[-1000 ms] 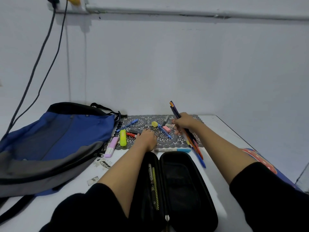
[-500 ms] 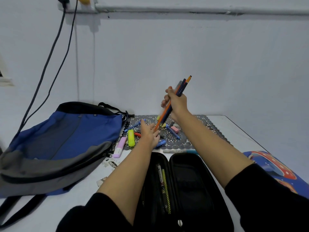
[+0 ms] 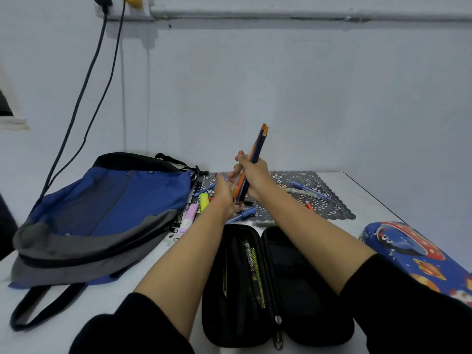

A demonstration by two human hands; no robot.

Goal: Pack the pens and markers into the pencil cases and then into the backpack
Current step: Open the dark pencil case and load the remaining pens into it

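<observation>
Above the white worktop (image 3: pixel 378 208), before a pale wall, the right hand (image 3: pixel 255 175) gripped a bundle of pens (image 3: pixel 258 145) tilted toward 1 o'clock. The left hand (image 3: pixel 224 194), fingers fairly straight, touched its lower end at 7 o'clock. The open black pencil case (image 3: pixel 306 290) lay at 6 o'clock of the hands, the backpack (image 3: pixel 115 200) at 9.

White table (image 3: pixel 370 198) before me, far edge against pale wall (image 3: pixel 306 98). Dark lace mat (image 3: pixel 329 208) flat on table, near wall. Two black cables (image 3: pixel 84 80) hang down wall on my left from black plug (image 3: pixel 102 1) at top; yellow plug (image 3: pixel 132 1) just beside it. Grey conduit (image 3: pixel 306 16) runs along wall above. Small pale scraps (image 3: pixel 171 238) on table, too small to tell.
</observation>
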